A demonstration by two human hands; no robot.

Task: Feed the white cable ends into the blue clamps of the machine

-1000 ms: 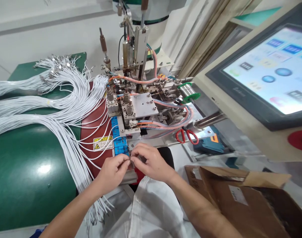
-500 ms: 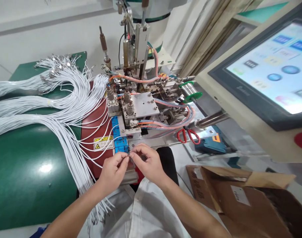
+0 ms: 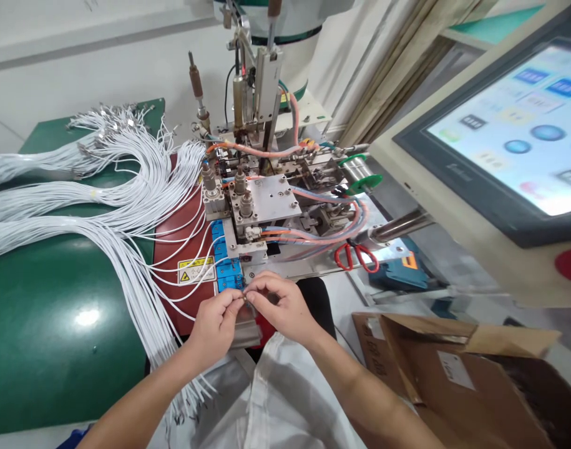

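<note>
Your bare left hand point(image 3: 216, 321) and bare right hand point(image 3: 285, 308) are meeting tip to tip, each closing thumb and forefinger in a pinch around a tiny, dim piece point(image 3: 244, 297); it is showing too little to tell what it is. That piece is sitting just off the near end of the row of bright blue, rectangular blocks point(image 3: 226, 269). Thin, round white cables point(image 3: 130, 274) are fanning across the glossy green surface point(image 3: 42, 324) and the dark red flat panel point(image 3: 177, 240), some running to the blocks, one reaching toward your left hand, where its end is hidden. For such fine work, you are probably doing best by pressing lightly, steadying one hand while the other is adjusting, and watching that the loose cables are not tugging at your fingers.
</note>
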